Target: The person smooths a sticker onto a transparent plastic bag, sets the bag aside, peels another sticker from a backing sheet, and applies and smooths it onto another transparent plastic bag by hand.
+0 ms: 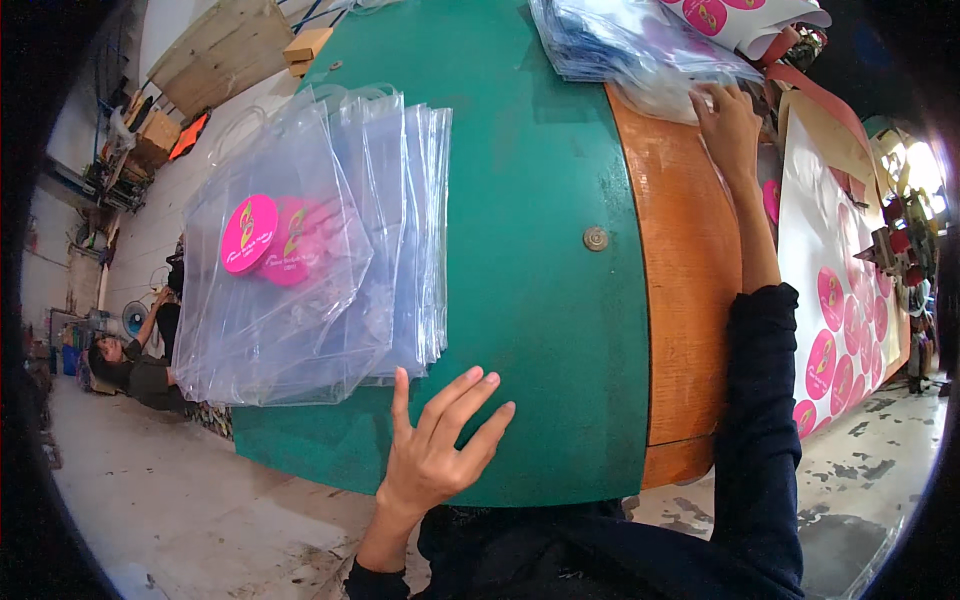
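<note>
My left hand (435, 455) hovers over the front of the green table, fingers spread and nothing in them. Just beyond it, a stack of clear plastic bags (425, 230) lies on the left half, with round pink stickers (250, 232) showing on the top bag. My right hand (728, 125) reaches to the far right, its bent fingers closed at the near edge of another pile of clear plastic bags (630, 45). The fingertips are partly lost against the film, so how many layers they grip is hidden.
The green tabletop (530, 300) borders a brown wooden strip (685, 300) on the right. Beyond it hangs a white sheet of pink round stickers (830, 300), with machine parts (905, 240) further right. Another person (135, 370) sits at the far left near a fan (135, 318).
</note>
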The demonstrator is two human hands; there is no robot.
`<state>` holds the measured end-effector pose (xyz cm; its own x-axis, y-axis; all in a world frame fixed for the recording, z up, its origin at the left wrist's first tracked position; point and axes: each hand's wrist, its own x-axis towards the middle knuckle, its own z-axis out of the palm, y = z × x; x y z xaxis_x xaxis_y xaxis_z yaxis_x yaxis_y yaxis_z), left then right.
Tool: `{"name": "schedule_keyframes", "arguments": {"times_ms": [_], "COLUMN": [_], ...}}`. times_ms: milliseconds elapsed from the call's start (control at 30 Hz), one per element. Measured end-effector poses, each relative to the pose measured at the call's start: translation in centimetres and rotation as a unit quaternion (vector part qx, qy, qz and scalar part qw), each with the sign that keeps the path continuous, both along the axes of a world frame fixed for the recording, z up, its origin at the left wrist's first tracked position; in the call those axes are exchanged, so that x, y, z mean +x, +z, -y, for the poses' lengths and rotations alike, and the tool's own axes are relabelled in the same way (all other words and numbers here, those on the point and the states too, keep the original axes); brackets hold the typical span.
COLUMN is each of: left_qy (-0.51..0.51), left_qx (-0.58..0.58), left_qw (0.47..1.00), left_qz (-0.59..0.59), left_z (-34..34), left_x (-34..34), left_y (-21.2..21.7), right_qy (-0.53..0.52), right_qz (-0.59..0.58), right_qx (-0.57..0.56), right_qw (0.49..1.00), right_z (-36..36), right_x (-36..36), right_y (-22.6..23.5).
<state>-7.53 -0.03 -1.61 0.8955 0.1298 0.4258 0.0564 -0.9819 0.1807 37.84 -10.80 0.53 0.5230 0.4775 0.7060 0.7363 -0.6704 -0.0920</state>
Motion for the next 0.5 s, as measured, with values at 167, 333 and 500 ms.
{"name": "schedule_keyframes", "arguments": {"times_ms": [167, 333, 500], "left_qy": [0.003, -0.006, -0.024], "left_qx": [-0.027, -0.025, -0.029], "left_qw": [1.0, 0.999, 0.998], "left_qz": [0.011, 0.037, 0.041], "left_z": [0.0, 0.0, 0.2], "left_x": [0.0, -0.3, -0.2], "left_y": [0.1, 0.3, 0.3], "right_qy": [0.031, 0.197, 0.108], "right_qz": [0.115, -0.343, -0.188], "right_qx": [0.106, -0.228, -0.025], "right_qw": [0.987, 0.89, 0.976], "right_z": [0.6, 2.9, 5.6], "right_x": [-1.2, -5.9, -0.8], "right_y": [3.8, 10.8, 9.0]}}
